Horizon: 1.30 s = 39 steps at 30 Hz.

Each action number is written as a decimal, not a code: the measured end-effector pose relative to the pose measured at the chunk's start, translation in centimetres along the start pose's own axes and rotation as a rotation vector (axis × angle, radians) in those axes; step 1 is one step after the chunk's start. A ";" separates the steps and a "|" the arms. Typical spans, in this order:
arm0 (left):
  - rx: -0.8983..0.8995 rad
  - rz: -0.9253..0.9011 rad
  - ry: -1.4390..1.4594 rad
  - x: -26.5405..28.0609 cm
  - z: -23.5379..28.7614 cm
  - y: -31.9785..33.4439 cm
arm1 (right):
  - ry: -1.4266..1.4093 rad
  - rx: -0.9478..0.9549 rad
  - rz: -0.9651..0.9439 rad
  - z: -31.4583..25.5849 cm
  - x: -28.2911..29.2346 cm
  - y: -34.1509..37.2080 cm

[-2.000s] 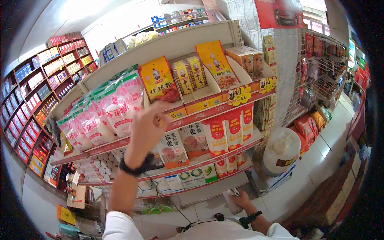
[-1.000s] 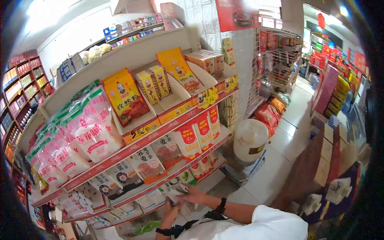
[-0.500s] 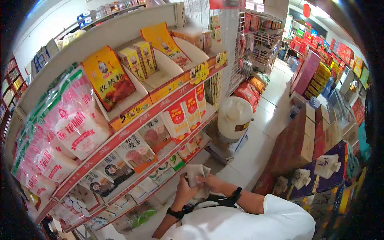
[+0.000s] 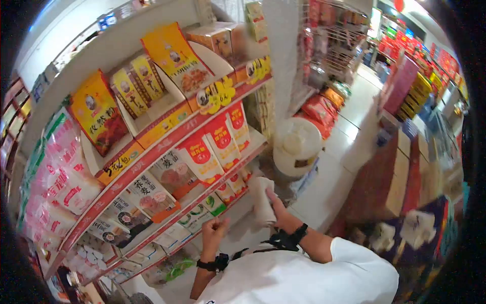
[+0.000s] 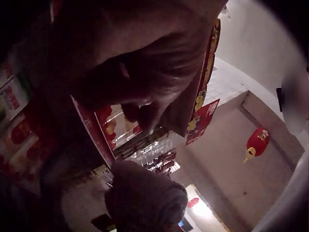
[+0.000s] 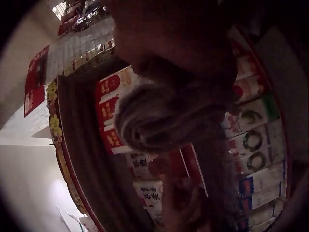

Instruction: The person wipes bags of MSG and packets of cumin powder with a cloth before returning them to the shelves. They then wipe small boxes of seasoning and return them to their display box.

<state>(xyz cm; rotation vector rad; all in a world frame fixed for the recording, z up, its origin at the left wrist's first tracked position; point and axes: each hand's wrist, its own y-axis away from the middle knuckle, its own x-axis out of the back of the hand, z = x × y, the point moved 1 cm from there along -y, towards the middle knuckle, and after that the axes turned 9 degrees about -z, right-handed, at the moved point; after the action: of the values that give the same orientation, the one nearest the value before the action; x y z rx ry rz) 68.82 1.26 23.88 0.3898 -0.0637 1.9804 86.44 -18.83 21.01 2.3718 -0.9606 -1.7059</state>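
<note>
A pale cloth point(image 4: 260, 201), rolled into a thick bundle, is gripped by my right hand point(image 4: 281, 212) in front of the lower shelves. The right wrist view shows the roll's spiral end point(image 6: 140, 130) under the dark fingers. My left hand point(image 4: 214, 232) is apart from it, to its left, with fingers loosely curled and nothing in them. In the left wrist view, that hand's palm point(image 5: 164, 72) is above the dim cloth roll point(image 5: 145, 198).
A tiered shop shelf stands ahead with yellow spice bags point(image 4: 97, 112), pink-and-white bags point(image 4: 63, 182) and noodle packets point(image 4: 147, 195). Right of it are a white bucket point(image 4: 297, 144) and red bags point(image 4: 320, 112) along a tiled aisle. Boxes point(image 4: 397, 175) line the right side.
My left hand came down from the upper shelf and joined the right hand on the cloth. The cloth became a roll, then my left hand let go. The view turned right.
</note>
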 end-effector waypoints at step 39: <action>-0.595 0.599 -0.970 -3.0 46.2 -22.6 | 0.295 0.087 -0.162 -27.4 11.2 2.9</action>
<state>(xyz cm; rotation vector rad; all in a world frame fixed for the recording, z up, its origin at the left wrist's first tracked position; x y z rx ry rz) 101.30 -1.65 63.72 0.9682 -1.4829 2.0164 111.28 -35.08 23.31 2.7239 -0.8300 -1.3252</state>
